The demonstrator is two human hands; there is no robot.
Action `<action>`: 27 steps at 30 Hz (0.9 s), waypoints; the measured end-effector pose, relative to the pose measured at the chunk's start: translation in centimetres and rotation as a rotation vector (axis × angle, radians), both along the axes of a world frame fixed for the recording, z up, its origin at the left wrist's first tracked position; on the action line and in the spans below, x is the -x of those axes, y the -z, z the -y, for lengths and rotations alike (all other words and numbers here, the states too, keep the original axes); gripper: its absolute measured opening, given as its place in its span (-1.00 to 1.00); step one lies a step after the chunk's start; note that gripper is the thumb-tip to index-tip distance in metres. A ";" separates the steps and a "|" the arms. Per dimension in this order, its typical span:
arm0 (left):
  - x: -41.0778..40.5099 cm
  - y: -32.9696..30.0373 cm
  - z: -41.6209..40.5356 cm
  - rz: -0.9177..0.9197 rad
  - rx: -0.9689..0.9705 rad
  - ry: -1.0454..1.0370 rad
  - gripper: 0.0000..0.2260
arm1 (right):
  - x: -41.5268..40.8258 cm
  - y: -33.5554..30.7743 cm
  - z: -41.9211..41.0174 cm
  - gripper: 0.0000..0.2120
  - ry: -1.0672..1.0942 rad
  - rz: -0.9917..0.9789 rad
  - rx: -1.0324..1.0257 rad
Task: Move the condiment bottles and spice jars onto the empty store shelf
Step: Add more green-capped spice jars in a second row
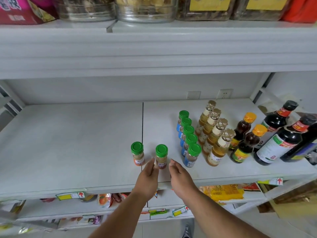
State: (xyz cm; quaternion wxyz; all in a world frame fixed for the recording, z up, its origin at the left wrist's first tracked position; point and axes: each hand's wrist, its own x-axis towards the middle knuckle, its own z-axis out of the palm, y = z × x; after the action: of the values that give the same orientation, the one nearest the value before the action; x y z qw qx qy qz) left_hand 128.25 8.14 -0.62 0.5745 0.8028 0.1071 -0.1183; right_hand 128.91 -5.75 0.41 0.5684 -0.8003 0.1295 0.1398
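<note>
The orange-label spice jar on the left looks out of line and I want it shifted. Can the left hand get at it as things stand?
Probably yes. The orange-label spice jar stands alone on the shelf, with open space around it, and the left hand is just beside it, holding nothing.

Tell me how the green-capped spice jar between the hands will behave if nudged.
The spice jar is tall and narrow, so it probably tips easily. It looks small and likely light. Its round body would probably roll if it fell on the shelf.

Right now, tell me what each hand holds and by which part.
Nothing is clearly held. The left hand has its fingertips against the lower side of a green-capped spice jar; the right hand is beside it, apart.
</note>
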 end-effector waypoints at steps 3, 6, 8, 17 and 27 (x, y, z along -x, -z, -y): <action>-0.3 0.3 0.1 0.054 -0.017 0.061 -0.52 | -0.1 0.3 0.0 -0.58 -0.003 -0.016 -0.040; -0.7 1.2 0.3 0.065 -0.006 0.078 -0.44 | -0.2 0.7 -0.2 -0.59 -0.003 -0.022 -0.074; -0.9 1.5 0.3 0.065 0.000 0.073 -0.40 | -0.5 0.8 -0.3 -0.60 0.004 -0.026 -0.089; -5.5 2.1 1.5 0.106 0.021 0.040 -0.51 | -5.1 1.2 -1.1 -0.63 0.077 0.003 -0.124; -12.2 1.5 2.7 0.111 0.188 -0.101 -0.69 | -12.1 1.2 -3.0 -0.60 0.136 0.069 -0.118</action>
State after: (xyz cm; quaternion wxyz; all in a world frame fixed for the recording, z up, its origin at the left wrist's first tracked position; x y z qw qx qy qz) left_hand 140.47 5.45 -2.07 0.6576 0.7442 0.1039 -0.0538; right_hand 140.96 -2.78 -0.78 0.6270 -0.7591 0.1554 0.0807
